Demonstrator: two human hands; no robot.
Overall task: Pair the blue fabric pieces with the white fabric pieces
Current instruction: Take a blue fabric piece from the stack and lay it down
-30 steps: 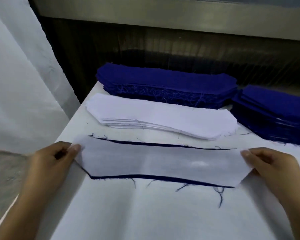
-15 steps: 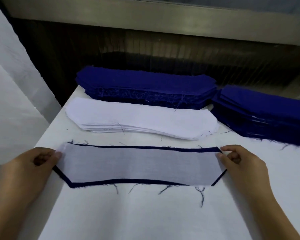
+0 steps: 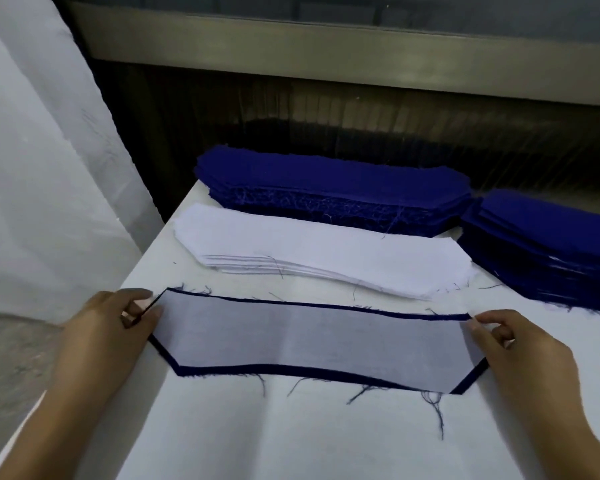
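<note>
2 layers, a white fabric piece [image 3: 309, 341] atop a blue fabric piece [image 3: 222, 371], are lying by the worktop's [image 3: 291, 441] left edge; the left hand [image 3: 108, 327] and right hand [image 3: 520, 355] are pinching their opposite ends.

White table [image 3: 291, 445]; white sheet [image 3: 32, 168] hangs left; metal rail [image 3: 326, 60], perhaps a sill, behind.

White table [image 3: 243, 441] carries two blue stacks [image 3: 329, 188], a white stack [image 3: 319, 251] and one pair [image 3: 312, 341].

A white worktop [image 3: 291, 445] stands against a dark ribbed panel [image 3: 326, 126] under a dull grey metal ledge [image 3: 326, 60]. A white sheet [image 3: 32, 168] hangs left, above speckled grey floor [image 3: 7, 368].
</note>
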